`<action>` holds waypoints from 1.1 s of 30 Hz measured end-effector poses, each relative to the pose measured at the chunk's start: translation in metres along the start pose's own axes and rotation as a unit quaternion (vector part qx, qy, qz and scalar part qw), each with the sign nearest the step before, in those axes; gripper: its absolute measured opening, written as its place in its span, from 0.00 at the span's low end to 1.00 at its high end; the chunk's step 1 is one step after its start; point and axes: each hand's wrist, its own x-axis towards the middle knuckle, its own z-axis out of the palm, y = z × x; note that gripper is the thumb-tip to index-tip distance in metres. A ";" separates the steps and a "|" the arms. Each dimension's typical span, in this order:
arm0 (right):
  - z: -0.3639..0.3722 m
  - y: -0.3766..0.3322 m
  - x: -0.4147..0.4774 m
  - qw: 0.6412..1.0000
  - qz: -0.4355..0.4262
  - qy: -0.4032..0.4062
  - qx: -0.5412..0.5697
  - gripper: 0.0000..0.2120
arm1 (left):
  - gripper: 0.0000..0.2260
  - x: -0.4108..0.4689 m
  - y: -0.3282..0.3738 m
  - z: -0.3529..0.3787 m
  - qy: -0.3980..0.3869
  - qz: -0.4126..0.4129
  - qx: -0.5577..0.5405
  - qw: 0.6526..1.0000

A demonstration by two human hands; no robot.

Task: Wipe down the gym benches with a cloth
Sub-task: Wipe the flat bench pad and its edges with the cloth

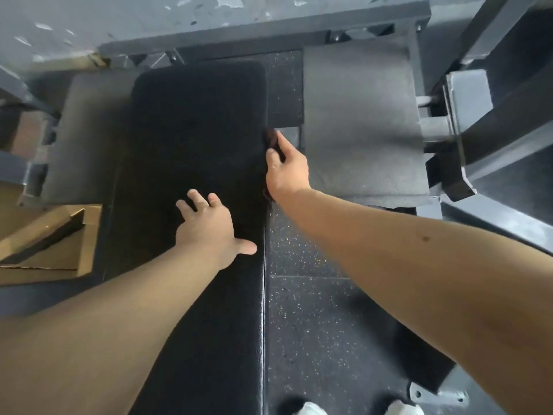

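Low in the centre of the frame, the left hand lies flat, fingers spread, on the padded top of the gym bench. Just beyond it, right of centre, the right hand grips the dark cloth against the bench's right edge. The cloth looks soft, light and limp, so it is probably best kept bunched under the palm. The pad seems smooth and firm, likely slick, and its far end in the upper centre should take firm strokes.
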 end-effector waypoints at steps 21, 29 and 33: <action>0.010 -0.061 0.093 0.991 -0.102 0.019 -0.088 0.23 | 0.59 0.001 -0.007 0.013 0.036 0.027 -0.021 0.999; -0.002 -0.010 0.039 0.995 -0.082 0.025 -0.046 0.21 | 0.60 -0.001 -0.005 0.007 0.003 0.023 -0.046 0.999; -0.002 -0.026 0.032 0.997 -0.057 -0.016 -0.052 0.24 | 0.60 0.000 -0.005 0.007 0.003 0.025 -0.050 0.998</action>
